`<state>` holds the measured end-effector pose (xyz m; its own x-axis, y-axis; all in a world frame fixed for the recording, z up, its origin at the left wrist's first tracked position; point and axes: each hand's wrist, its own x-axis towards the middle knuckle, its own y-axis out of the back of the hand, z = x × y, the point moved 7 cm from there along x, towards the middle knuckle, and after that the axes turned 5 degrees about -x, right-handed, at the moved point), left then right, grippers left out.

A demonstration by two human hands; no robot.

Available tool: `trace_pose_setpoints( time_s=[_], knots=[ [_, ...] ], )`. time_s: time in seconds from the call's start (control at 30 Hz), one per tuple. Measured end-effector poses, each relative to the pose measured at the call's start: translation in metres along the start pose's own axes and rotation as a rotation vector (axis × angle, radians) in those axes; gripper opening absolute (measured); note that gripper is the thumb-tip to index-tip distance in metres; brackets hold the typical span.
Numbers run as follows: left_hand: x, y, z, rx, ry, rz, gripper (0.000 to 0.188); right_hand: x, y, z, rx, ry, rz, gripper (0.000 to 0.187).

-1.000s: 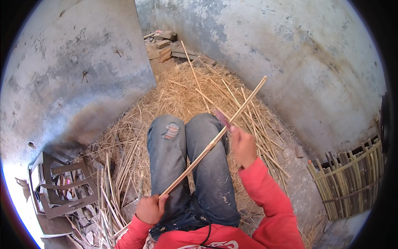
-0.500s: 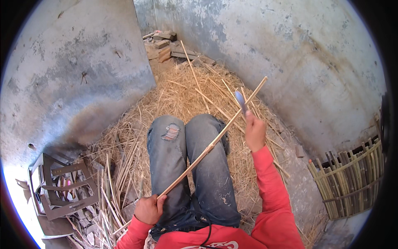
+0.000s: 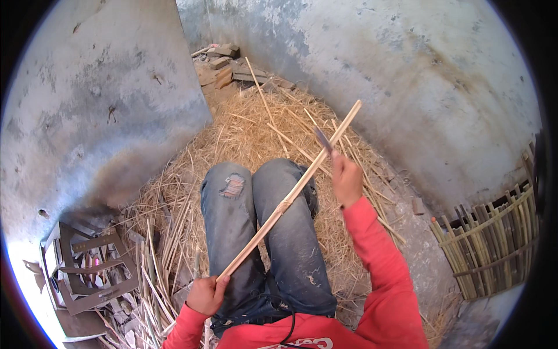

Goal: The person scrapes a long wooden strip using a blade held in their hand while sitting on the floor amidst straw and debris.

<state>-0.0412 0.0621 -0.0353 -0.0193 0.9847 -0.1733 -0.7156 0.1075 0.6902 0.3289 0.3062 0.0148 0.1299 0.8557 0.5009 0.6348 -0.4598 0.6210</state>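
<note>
A long split bamboo strip point(image 3: 305, 177) with a raised node slants across my thighs, from my lap up to the far right. Its near end is gripped by my left hand point(image 3: 206, 295), thumb laid along the top. My right hand point(image 3: 347, 183) is closed round a knife, whose handle is mostly hidden in the fist. The knife's blade point(image 3: 322, 139) crosses the strip near its far end and appears to touch it; the blade is a little blurred.
Straw-like shavings point(image 3: 232, 131) and loose bamboo strips point(image 3: 152, 273) cover the floor around my legs. A dark metal frame point(image 3: 110, 264) stands at the left, a slatted bamboo panel point(image 3: 491, 241) at the right. Bricks point(image 3: 224, 58) lie by the far wall point(image 3: 378, 70).
The strip has turned, showing a broader face, and its far end has shifted left. My right hand and the knife have moved slightly left; both hands keep their hold.
</note>
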Motion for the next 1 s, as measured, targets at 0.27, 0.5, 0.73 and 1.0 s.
trace_pose_setpoints(
  time_s=[0.27, 0.5, 0.73, 1.0],
  knots=[
    [0.001, -0.001, -0.006, -0.115, 0.063, -0.149, 0.06, 0.019, 0.0, 0.003, -0.005, -0.014, -0.128, 0.051],
    [0.004, -0.004, -0.012, -0.125, 0.08, -0.162, 0.059, -0.093, -0.014, -0.07, 0.15, -0.004, -0.33, 0.04],
    [-0.012, 0.009, -0.003, 0.123, -0.115, 0.177, 0.04, -0.035, 0.02, -0.042, 0.141, -0.052, -0.125, 0.048],
    [-0.041, 0.029, -0.039, 0.413, -0.206, 0.389, 0.015, 0.046, 0.058, 0.049, -0.099, -0.042, 0.216, 0.052]
  ],
)
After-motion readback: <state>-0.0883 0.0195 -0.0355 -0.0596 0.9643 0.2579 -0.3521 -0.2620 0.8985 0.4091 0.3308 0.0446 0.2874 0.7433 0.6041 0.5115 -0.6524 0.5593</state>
